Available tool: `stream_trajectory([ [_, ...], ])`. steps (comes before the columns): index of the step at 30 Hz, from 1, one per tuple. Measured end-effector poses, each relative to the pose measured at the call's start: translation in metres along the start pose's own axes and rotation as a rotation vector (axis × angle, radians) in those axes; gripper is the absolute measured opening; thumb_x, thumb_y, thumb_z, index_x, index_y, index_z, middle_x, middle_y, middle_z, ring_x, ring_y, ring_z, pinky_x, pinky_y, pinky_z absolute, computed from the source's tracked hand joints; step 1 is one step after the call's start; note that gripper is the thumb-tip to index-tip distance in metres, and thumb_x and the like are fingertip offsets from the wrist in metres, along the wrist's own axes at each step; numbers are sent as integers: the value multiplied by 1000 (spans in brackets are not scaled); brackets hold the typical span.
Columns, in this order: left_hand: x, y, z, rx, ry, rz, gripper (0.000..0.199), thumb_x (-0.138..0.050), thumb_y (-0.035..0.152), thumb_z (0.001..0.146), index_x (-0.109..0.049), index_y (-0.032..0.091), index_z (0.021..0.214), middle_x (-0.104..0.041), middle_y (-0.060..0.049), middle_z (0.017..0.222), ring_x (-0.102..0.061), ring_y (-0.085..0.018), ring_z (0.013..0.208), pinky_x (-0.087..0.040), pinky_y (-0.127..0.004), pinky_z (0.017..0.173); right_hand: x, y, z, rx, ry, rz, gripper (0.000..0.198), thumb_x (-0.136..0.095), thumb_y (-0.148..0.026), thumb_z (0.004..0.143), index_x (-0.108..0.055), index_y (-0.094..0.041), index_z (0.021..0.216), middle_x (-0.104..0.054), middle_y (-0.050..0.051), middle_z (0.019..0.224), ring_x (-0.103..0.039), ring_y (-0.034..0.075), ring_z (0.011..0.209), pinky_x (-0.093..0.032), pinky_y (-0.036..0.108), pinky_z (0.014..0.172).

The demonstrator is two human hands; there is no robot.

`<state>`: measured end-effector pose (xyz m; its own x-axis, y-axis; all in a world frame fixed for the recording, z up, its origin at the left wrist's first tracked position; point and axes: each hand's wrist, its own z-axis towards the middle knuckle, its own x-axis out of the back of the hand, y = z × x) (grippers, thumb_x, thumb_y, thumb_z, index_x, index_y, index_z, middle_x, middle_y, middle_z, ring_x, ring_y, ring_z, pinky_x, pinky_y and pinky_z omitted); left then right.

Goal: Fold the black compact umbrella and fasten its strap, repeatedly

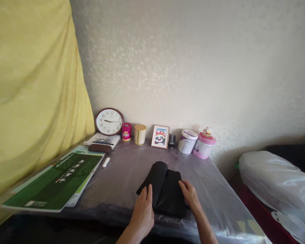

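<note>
A black folded sheet (171, 193), cloth-like, lies near the front of the table; whether it is fabric or plastic I cannot tell. Its left part curls up into a rounded fold. My left hand (143, 210) rests against that fold from the near left, with its fingers stretched out. At the right edge of the sheet, my right hand (190, 194) has its fingertips and thumb closed on the border. The underside of the sheet is hidden.
The table (124, 176) has a glossy clear cover. Green books (53, 183), a brown case (99, 148) and a white stick-like object (106, 162) lie left. A clock (109, 121), tins, a panda picture (160, 136) and tubs (204, 145) line the wall. A white bag (274, 179) sits right.
</note>
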<state>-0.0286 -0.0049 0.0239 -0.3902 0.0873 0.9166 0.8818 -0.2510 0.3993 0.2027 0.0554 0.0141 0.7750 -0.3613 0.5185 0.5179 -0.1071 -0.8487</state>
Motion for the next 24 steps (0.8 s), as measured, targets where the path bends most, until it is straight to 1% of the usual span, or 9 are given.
stream_trajectory([
  [2,1,0,0,0,-4,7,77,-37,4,70,-8,6,141,-28,-20,145,-29,-26,133,-30,-37,105,-2,-8,-3,-7,-5,33,42,-54,-53,68,-66,-18,87,-69,5,73,-65,25,76,-50,34,67],
  [5,1,1,-1,0,-4,6,77,-36,3,69,-8,6,141,-28,-19,145,-28,-26,133,-30,-37,105,-4,-21,-9,-51,-121,180,40,-58,-51,68,-65,-17,87,-69,6,77,-65,26,76,-51,34,64],
  [8,-1,1,0,6,5,8,79,-37,4,67,-9,7,141,-28,-18,145,-29,-26,133,-31,-38,105,-10,-40,-14,-39,-216,357,36,-59,-48,70,-63,-17,87,-69,6,82,-65,25,78,-52,34,66],
  [11,-3,0,1,14,21,12,80,-38,3,65,-12,7,141,-28,-18,145,-29,-25,133,-31,-38,105,-21,-62,-11,1,-256,465,35,-62,-45,70,-62,-17,90,-69,5,83,-65,24,78,-53,34,67],
  [15,-6,0,3,16,30,22,82,-39,2,63,-14,6,140,-28,-19,145,-30,-26,132,-32,-38,105,-45,-83,-2,11,-287,528,39,-65,-44,67,-61,-15,92,-69,4,80,-65,24,77,-54,35,68],
  [17,-8,-1,4,17,34,30,82,-40,2,62,-15,6,140,-29,-19,145,-30,-26,132,-32,-37,105,-57,-86,2,18,-293,510,40,-64,-45,67,-60,-15,93,-69,4,79,-65,23,76,-54,34,67],
  [20,-9,-1,4,23,40,38,80,-41,2,63,-17,5,139,-29,-18,145,-30,-25,132,-32,-36,105,-75,-84,8,37,-288,406,40,-61,-45,69,-60,-15,95,-69,4,78,-65,23,74,-54,33,64],
  [22,-8,-2,4,24,38,34,76,-42,3,65,-22,4,138,-30,-19,144,-31,-26,132,-30,-35,107,-84,-80,12,52,-272,313,40,-59,-41,70,-59,-15,101,-69,5,82,-65,23,78,-53,33,66],
  [24,-7,-2,3,23,29,23,72,-44,5,66,-27,3,136,-31,-20,143,-30,-26,132,-28,-34,108,-89,-77,16,66,-238,198,43,-59,-36,70,-57,-13,106,-68,7,88,-64,24,85,-52,34,72],
])
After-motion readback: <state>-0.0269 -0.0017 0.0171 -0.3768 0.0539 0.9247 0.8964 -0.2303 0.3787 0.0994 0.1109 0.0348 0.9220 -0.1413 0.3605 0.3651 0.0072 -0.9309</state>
